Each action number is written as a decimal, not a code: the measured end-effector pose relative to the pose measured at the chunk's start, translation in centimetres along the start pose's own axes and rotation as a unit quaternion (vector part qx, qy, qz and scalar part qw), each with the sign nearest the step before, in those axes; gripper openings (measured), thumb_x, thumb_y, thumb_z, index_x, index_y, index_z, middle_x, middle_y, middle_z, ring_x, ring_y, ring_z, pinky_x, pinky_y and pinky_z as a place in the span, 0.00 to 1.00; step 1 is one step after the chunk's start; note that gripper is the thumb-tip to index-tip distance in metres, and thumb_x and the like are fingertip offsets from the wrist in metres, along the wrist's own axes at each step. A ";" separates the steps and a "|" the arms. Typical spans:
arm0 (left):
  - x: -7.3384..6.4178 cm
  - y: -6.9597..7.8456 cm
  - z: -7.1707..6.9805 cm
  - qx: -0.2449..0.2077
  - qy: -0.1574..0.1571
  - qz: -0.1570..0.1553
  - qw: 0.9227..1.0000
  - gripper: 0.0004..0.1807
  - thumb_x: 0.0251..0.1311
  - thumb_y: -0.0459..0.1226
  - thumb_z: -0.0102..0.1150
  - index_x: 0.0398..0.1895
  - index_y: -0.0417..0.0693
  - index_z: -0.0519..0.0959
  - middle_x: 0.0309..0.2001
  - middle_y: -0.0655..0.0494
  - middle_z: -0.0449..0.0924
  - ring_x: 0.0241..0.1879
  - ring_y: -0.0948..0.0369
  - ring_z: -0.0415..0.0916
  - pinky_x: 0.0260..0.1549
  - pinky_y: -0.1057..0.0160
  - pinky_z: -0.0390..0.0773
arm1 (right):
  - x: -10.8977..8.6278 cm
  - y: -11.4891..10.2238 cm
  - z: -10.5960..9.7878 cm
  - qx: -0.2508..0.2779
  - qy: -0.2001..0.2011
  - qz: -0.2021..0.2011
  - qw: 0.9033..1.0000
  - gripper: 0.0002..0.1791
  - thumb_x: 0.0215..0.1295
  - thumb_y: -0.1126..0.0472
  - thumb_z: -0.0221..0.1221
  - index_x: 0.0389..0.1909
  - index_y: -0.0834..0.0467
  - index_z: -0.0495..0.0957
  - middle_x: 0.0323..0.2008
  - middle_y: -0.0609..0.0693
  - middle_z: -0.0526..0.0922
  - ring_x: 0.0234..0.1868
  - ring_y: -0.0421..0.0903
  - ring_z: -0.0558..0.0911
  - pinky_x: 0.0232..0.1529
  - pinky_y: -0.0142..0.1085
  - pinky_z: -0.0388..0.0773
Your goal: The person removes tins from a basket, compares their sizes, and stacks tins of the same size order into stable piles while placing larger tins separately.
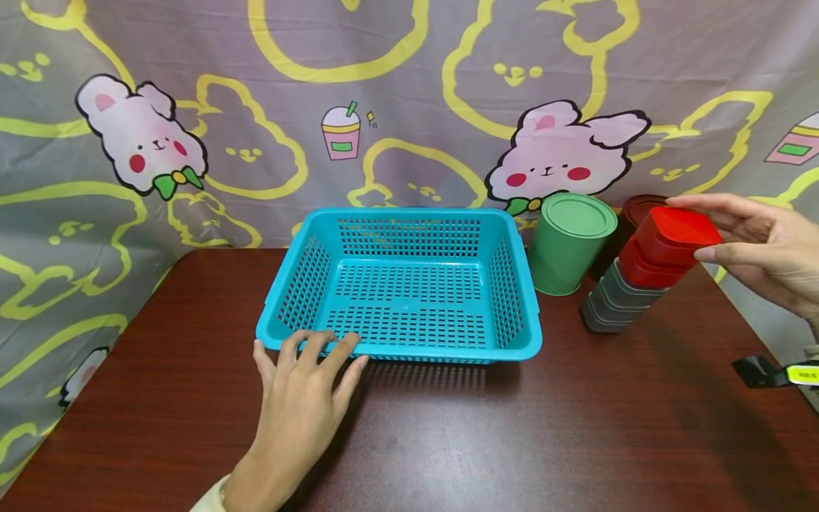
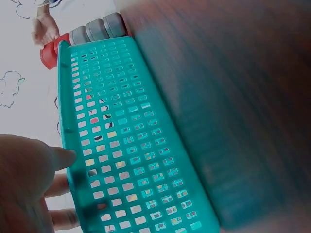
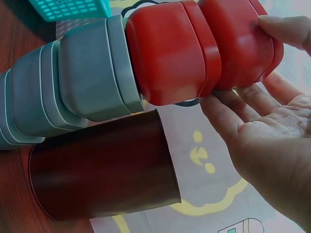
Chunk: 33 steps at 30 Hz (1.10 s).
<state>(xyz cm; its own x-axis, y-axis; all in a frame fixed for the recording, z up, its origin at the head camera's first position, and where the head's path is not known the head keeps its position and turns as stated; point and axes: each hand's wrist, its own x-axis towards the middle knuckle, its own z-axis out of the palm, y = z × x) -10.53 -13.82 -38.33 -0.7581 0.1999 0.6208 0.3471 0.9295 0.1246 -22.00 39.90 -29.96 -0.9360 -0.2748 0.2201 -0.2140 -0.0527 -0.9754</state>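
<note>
In the head view my left hand (image 1: 303,398) rests on the near rim of a turquoise plastic basket (image 1: 527,348), fingers spread near its left corner. The basket holds nothing and has slotted walls. To its right, my right hand (image 1: 768,245) pinches the top red box (image 1: 681,231) between thumb and fingers. That rounded box sits on a second red box (image 1: 646,267), and below them are several grey boxes (image 1: 617,302) in one stack. The right wrist view shows the stack's boxes (image 3: 167,53) touching end to end, with the hand's thumb and fingers on the outermost one.
A green lidded canister (image 1: 563,249) stands between basket and stack. Behind the stack is a dark red-brown canister (image 3: 107,170), partly hidden in the head view. A patterned cloth (image 1: 409,107) hangs behind the dark wooden table (image 1: 448,441).
</note>
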 end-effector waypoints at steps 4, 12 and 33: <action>0.0 0.0 0.0 0.000 -0.006 0.000 1.000 0.30 0.80 0.60 0.40 0.53 0.55 0.88 0.45 0.47 0.87 0.51 0.37 0.78 0.55 0.10 0.55 | 0.0 0.1 0.0 0.000 0.004 -0.002 1.000 0.38 0.65 0.90 0.45 0.72 0.61 0.72 0.65 0.48 0.83 0.57 0.42 0.84 0.50 0.27 0.84; 0.0 0.0 0.0 0.001 -0.002 0.002 1.000 0.34 0.81 0.62 0.34 0.52 0.55 0.89 0.45 0.47 0.87 0.51 0.37 0.78 0.54 0.10 0.56 | -0.2 0.2 0.0 0.001 0.003 -0.007 1.000 0.38 0.65 0.89 0.45 0.73 0.62 0.71 0.65 0.48 0.83 0.57 0.42 0.84 0.50 0.27 0.84; 0.0 0.0 -0.4 0.009 -0.025 -0.002 1.000 0.21 0.72 0.56 0.56 0.55 0.56 0.87 0.47 0.48 0.87 0.54 0.37 0.78 0.56 0.12 0.57 | -1.8 1.4 -0.6 -0.077 0.038 0.014 0.996 0.43 0.68 0.85 0.52 0.80 0.54 0.60 0.71 0.44 0.70 0.65 0.38 0.75 0.49 0.20 0.79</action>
